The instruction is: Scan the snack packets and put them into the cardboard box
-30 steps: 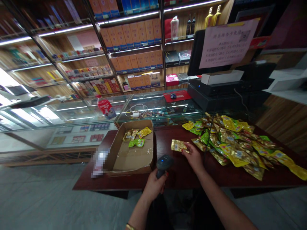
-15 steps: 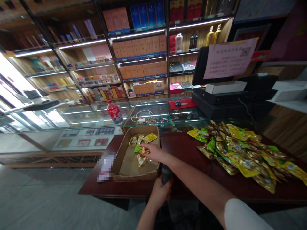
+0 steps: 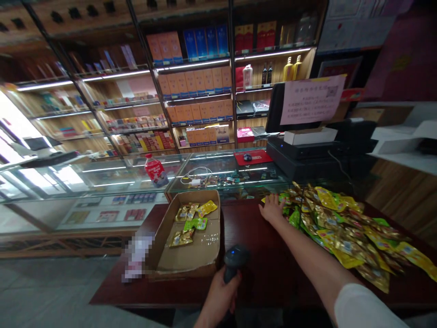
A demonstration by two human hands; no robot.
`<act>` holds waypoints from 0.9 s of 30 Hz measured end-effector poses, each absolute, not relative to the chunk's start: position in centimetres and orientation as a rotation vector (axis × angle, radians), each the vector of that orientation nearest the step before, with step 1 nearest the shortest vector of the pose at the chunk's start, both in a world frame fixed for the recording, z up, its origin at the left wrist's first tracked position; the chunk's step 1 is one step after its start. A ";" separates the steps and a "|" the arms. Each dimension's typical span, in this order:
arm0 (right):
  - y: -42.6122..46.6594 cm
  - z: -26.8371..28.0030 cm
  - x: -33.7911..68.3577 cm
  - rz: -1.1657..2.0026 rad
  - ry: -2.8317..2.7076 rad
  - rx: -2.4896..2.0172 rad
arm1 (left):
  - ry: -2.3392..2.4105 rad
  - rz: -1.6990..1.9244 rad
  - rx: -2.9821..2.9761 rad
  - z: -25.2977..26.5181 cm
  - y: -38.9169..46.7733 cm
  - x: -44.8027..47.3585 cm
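Observation:
My left hand (image 3: 221, 291) is wrapped round the handle of a dark barcode scanner (image 3: 236, 257), whose head points up and away over the table front. My right hand (image 3: 273, 209) reaches to the near left end of a heap of snack packets (image 3: 341, 223), gold, yellow and green. Its fingers are stretched out at the packets there, and nothing is seen gripped in them. Left of the scanner, an open cardboard box (image 3: 164, 264) holds several packets: gold ones (image 3: 182, 238), a green one (image 3: 195, 223) and a yellow one (image 3: 207, 208).
A dark red table (image 3: 252, 232) carries the box and the heap. Behind it a glass counter (image 3: 184, 159) bears a red bottle (image 3: 156, 171), a white cable (image 3: 200, 175) and a mouse (image 3: 247, 157). A monitor (image 3: 276, 109) stands at the back right.
My right hand has left the box and swung right to the heap. Gold and green packets it was handling now lie in the box. The scanner has come up into fuller view.

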State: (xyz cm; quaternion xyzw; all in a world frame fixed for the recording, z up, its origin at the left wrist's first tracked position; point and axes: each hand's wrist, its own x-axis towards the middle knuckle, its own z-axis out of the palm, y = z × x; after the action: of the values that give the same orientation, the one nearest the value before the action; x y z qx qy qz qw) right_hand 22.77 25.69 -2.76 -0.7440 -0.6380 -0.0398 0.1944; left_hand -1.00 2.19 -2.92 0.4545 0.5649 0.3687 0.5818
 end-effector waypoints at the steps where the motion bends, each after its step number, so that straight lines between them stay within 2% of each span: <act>1: 25.6 -3.3 22.7 -0.140 -1.835 -2.092 | 1.322 0.861 1.060 -3.0 2.2 -1.0; 5: 22.1 -4.3 20.2 -0.150 -1.991 -1.905 | 1.349 0.874 1.051 -3.0 2.2 -1.0; 10: 13.6 -5.6 17.8 0.088 -2.054 -1.565 | 1.326 0.891 1.070 -2.6 2.1 -1.0; 14: 9.1 -7.1 18.4 0.205 -1.952 -1.499 | 1.326 0.876 1.067 -2.5 2.2 -0.9; 18: 8.2 -7.2 18.8 0.099 -1.663 -1.708 | 1.318 0.880 1.078 -2.2 2.1 -0.7; 21: 8.4 -6.8 18.4 0.086 -1.649 -1.791 | 1.289 0.882 1.079 -2.1 1.9 -0.7; 27: 8.5 -6.4 18.6 0.355 -1.658 -1.533 | 1.293 0.879 1.089 -2.2 1.7 -0.8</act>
State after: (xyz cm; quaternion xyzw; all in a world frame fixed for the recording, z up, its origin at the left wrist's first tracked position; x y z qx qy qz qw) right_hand 18.59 8.48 -6.42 -0.6101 -0.6599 0.1411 0.4152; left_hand -0.84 1.67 -2.25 0.4657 0.5530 0.3758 0.5796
